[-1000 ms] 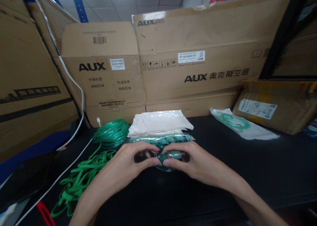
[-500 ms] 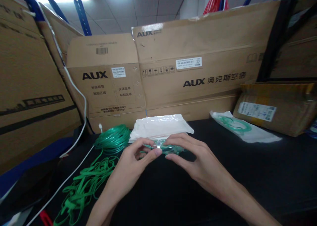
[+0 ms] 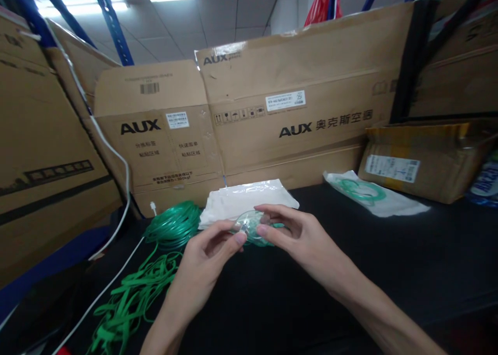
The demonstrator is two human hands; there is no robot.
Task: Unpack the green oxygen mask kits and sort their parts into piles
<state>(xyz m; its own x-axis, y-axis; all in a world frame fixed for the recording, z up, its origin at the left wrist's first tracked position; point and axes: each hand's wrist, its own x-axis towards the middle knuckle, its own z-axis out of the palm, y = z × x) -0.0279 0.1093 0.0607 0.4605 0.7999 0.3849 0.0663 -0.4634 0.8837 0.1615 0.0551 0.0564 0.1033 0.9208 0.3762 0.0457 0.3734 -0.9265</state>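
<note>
A clear, green-tinted oxygen mask [image 3: 252, 221] is held between my hands above the black table. My left hand [image 3: 210, 251] pinches its left side between thumb and fingers, by a small shiny strip. My right hand [image 3: 301, 238] grips the right side with thumb and forefinger. The fingers cover parts of the mask's edge. Just behind it lies a stack of white pouches [image 3: 249, 194]. Left of my left hand is a coil of green tubing [image 3: 173, 224], with a tangle of green elastic straps [image 3: 134, 292] nearer to me.
A white pouch with coiled green tubing [image 3: 389, 202] lies at the right, before a taped carton [image 3: 420, 163]. Large cardboard sheets [image 3: 249, 152] wall off the back. A white cable [image 3: 122, 163] runs down the left side. A bottle [image 3: 484, 181] stands at the far right.
The mask has been turned up so that more of its clear shell shows. My right thumb has closed in on its side. The view has shifted slightly to the right.
</note>
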